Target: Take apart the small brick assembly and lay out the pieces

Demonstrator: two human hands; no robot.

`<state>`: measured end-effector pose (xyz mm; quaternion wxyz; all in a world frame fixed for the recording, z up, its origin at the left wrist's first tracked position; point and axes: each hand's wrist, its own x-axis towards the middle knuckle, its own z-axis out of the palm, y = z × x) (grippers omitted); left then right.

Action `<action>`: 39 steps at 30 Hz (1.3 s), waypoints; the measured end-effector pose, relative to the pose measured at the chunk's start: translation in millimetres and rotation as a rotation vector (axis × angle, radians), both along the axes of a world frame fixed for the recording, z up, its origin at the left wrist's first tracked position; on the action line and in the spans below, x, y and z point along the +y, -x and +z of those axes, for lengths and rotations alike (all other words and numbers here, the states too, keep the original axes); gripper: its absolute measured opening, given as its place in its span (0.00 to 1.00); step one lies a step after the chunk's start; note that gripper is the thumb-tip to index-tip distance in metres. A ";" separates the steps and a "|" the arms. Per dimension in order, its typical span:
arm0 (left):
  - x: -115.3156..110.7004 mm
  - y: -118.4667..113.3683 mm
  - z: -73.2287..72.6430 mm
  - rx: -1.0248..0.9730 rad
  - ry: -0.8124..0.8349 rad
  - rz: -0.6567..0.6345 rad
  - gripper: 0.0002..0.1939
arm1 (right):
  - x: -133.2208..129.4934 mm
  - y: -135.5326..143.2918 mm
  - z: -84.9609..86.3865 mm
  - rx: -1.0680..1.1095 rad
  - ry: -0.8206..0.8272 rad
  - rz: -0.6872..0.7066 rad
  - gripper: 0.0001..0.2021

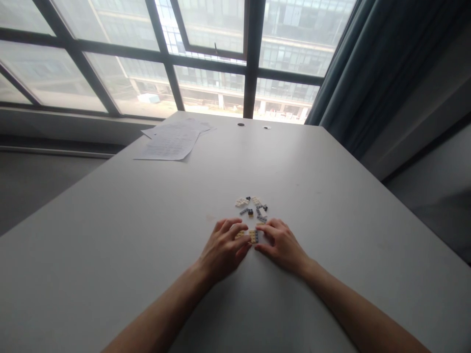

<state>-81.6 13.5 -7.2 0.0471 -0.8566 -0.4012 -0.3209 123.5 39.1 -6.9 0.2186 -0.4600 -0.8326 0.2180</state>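
Note:
Between my two hands lies a small building-brick piece (253, 236), tan with a grey strip along its right side, studs facing up. My left hand (226, 245) reaches in from the left, its thumb and index finger closed at the piece's left and near edges. Under its curled fingers more tan bricks (240, 235) show in part. At the piece's right side is my right hand (281, 242), thumb and index finger apart, with the fingertips near its far and near edges; whether they touch it I cannot tell. Another tan brick (261, 223) peeks out beyond the right index finger.
Just beyond my hands lie loose white bricks (242, 202), grey bricks (259, 214) and a small dark and orange-brown brick (250, 213). Printed papers (169, 142) rest at the far left of the white table (312, 181). Windows and a dark curtain (353, 73) stand behind.

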 end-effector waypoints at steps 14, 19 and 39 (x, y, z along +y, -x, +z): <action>0.8 0.2 -0.7 0.000 0.013 -0.002 0.05 | -1.7 1.2 -0.8 0.021 -0.012 -0.011 0.17; 0.4 -0.1 -0.4 -0.010 0.023 -0.002 0.05 | -2.0 1.7 -1.0 0.014 -0.013 -0.011 0.17; 0.3 0.2 -1.0 -0.016 0.054 -0.011 0.05 | -5.4 3.6 -0.3 0.008 -0.041 -0.015 0.15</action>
